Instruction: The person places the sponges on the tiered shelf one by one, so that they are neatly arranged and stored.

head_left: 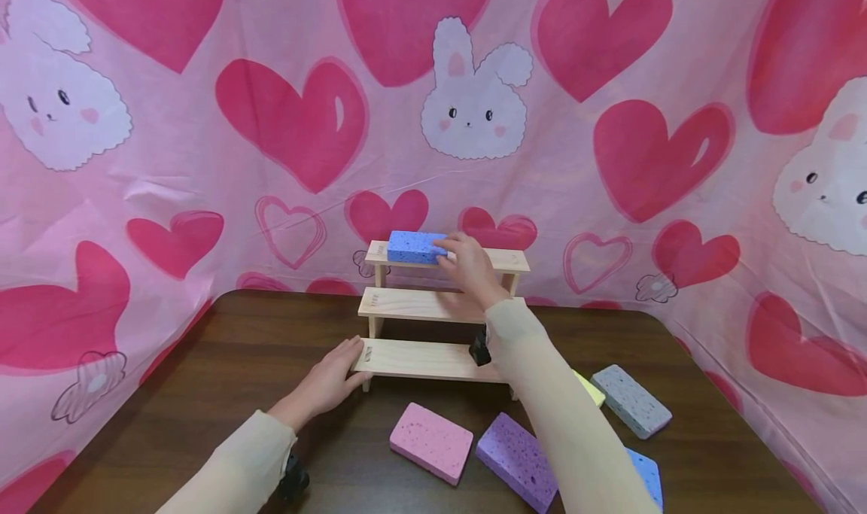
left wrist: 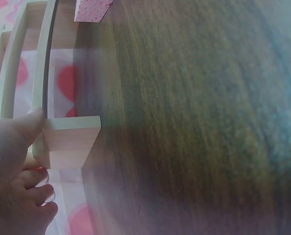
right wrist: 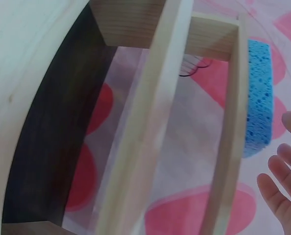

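Note:
A three-tier wooden shelf [head_left: 413,357] stands on the table. My left hand [head_left: 330,378] grips the left end of its lowest board. In the left wrist view the thumb of that hand [left wrist: 11,161] lies along the board's edge, with the other fingers bent around the end. A blue sponge [head_left: 409,247] lies flat on the left part of the top board. Beside its right end is my right hand [head_left: 470,267], fingers loosely spread. The right wrist view shows a gap between these fingers [right wrist: 275,171] and the blue sponge [right wrist: 259,93].
In front of the shelf lie a pink sponge [head_left: 431,442] and a purple sponge [head_left: 516,457]. Farther right are a grey sponge [head_left: 631,400], a yellow sponge [head_left: 591,388] and a second blue sponge [head_left: 646,475], the last two partly hidden by my right sleeve. A pink heart-and-bunny cloth [head_left: 474,175] hangs behind.

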### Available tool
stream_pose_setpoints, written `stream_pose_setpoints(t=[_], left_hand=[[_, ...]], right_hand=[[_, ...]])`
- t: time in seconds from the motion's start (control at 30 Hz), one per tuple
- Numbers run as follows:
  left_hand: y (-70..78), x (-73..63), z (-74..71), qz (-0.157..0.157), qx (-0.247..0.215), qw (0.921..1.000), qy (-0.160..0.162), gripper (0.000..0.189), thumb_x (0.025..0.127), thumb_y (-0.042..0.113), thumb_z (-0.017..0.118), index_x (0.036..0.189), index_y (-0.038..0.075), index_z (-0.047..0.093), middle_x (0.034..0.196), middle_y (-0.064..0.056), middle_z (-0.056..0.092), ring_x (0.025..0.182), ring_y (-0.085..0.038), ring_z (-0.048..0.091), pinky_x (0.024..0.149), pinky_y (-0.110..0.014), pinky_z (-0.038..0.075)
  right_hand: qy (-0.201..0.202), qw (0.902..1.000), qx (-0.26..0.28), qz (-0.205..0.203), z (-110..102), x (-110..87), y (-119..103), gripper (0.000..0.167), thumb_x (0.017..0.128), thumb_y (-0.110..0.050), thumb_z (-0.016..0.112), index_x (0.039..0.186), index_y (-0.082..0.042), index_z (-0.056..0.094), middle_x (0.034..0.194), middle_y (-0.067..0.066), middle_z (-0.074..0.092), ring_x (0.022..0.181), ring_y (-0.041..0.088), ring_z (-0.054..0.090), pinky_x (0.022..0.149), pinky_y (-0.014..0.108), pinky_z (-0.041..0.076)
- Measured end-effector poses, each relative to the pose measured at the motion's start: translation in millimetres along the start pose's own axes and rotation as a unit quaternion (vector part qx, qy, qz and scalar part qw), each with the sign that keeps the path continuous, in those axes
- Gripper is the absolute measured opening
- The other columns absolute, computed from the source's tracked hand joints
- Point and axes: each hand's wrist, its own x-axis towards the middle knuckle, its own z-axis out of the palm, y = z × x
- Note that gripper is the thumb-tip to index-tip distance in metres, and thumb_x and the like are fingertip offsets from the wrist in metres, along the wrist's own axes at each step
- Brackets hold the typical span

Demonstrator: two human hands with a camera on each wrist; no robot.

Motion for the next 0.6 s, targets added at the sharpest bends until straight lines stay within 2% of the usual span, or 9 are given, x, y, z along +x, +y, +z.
stream_pose_setpoints(t=[0.17, 0.3, 0.6], left_hand=[[0.2, 0.1, -0.1, -0.002, 0.001, 1.0, -0.001, 0.064, 0.086, 0.021, 0.066, 0.138, -0.002, 0.037, 0.144, -0.021, 0.031, 0.132, -0.037, 0.025, 0.101, -0.054, 0.026], [0.9, -0.3, -0.4, -0.005, 0.0, 1.0, -0.002, 0.065, 0.086, 0.021, 0.066, 0.138, -0.002, 0.037, 0.144, -0.02, 0.031, 0.132, -0.037, 0.025, 0.101, -0.054, 0.026], [0.4, -0.6, 0.3, -0.002, 0.002, 1.0, 0.0, 0.065, 0.085, 0.021, 0.066, 0.138, -0.002, 0.037, 0.144, -0.021, 0.031, 0.132, -0.037, 0.025, 0.101, -0.054, 0.026]], right_hand=[[0.022, 0.9995, 0.02, -0.014, -12.5, -2.2, -1.7, 0.031, 0.085, -0.011, 0.066, 0.115, -0.005, 0.065, 0.113, 0.014, 0.06, 0.107, 0.027, 0.053, 0.092, 0.037, 0.042], [0.024, 0.9984, 0.048, -0.016, -22.1, -4.9, -3.7, 0.032, 0.085, -0.011, 0.066, 0.117, -0.005, 0.064, 0.116, 0.012, 0.059, 0.11, 0.026, 0.051, 0.093, 0.038, 0.042], [0.046, 0.9954, 0.073, -0.041, -41.7, -16.2, -10.4, 0.034, 0.084, -0.012, 0.068, 0.118, -0.009, 0.064, 0.114, 0.009, 0.059, 0.105, 0.022, 0.053, 0.081, 0.038, 0.049]])
